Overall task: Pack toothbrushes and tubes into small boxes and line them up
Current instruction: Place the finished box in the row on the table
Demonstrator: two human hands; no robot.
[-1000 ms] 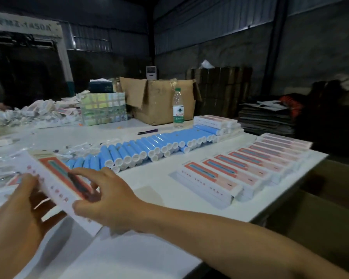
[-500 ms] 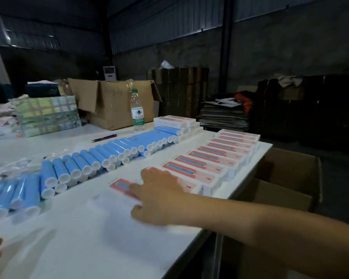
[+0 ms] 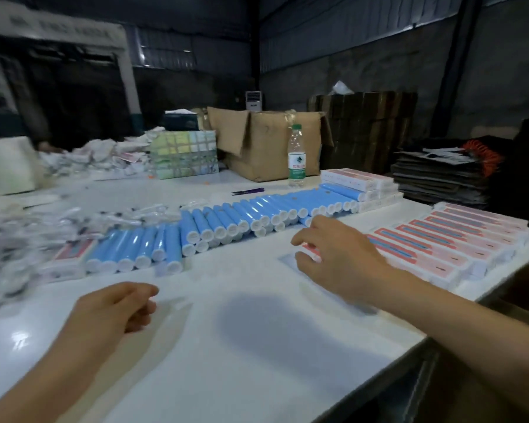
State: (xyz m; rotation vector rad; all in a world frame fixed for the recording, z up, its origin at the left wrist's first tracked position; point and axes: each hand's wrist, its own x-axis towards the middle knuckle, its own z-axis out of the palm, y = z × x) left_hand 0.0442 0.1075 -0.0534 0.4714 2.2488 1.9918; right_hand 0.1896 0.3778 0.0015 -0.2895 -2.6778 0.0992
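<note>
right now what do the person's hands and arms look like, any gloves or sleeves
Both are bare. The left hand and right hand wear no gloves, and no ring, watch or wristband shows. Both forearms are uncovered as far as the picture's edge, so no sleeve is in view.

Right hand point(image 3: 339, 254) rests on a small box point(image 3: 310, 250) beside the lined-up boxes point(image 3: 446, 239); left hand point(image 3: 113, 309) hovers loosely curled.

Nothing legible from where I stand. The water bottle point(image 3: 297, 157) label carries a green emblem and red print, too blurred to read; print on my pink boxes point(image 3: 422, 254) and the overhead sign point(image 3: 58, 27) likewise unreadable.
</note>
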